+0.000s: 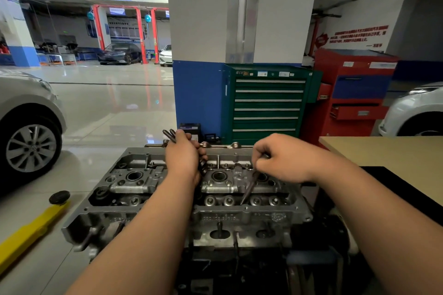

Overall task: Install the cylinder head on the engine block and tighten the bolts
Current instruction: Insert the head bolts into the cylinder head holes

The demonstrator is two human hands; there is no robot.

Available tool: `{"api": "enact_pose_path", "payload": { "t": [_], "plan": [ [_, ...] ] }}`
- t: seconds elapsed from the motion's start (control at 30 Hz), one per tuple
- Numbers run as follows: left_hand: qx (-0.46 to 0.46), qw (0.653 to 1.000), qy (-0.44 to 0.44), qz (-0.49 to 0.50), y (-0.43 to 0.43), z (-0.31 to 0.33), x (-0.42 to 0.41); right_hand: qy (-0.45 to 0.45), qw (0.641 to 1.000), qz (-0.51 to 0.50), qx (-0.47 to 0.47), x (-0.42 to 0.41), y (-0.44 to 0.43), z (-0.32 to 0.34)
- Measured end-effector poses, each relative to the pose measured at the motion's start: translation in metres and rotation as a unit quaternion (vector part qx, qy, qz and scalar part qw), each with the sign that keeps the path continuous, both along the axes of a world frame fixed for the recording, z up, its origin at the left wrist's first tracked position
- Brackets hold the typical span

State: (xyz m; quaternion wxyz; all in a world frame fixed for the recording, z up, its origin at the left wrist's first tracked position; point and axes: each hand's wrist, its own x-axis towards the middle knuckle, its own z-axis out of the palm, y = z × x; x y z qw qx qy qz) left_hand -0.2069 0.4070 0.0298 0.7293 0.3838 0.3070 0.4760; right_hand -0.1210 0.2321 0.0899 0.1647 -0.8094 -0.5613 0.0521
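Bolts (pixel 169 136) in L hand (pixel 184 158), single bolt (pixel 249 188) pinched in R hand (pixel 280 158).

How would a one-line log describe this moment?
left hand: holds spare bolts | right hand: pinches one bolt over cylinder head
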Motion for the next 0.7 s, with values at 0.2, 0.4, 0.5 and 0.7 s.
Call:
{"api": "enact_pose_path", "payload": {
  "t": [0.2, 0.4, 0.5, 0.7],
  "plan": [
    [0.015, 1.000, 0.013, -0.003, 0.000, -0.001, 0.001, -0.086, 0.995, 0.016, -0.047, -0.016, 0.015, -0.011],
    [0.021, 1.000, 0.016, -0.011, 0.000, -0.003, 0.001, -0.055, 0.996, -0.001, -0.069, -0.007, 0.016, -0.010],
    [0.027, 0.999, 0.023, -0.008, -0.001, -0.002, 0.001, -0.037, 0.995, 0.008, -0.088, -0.002, 0.017, -0.018],
    [0.029, 0.999, 0.022, -0.018, -0.003, -0.002, -0.001, -0.015, 0.991, 0.006, -0.132, 0.005, 0.022, -0.038]
  ]
}}
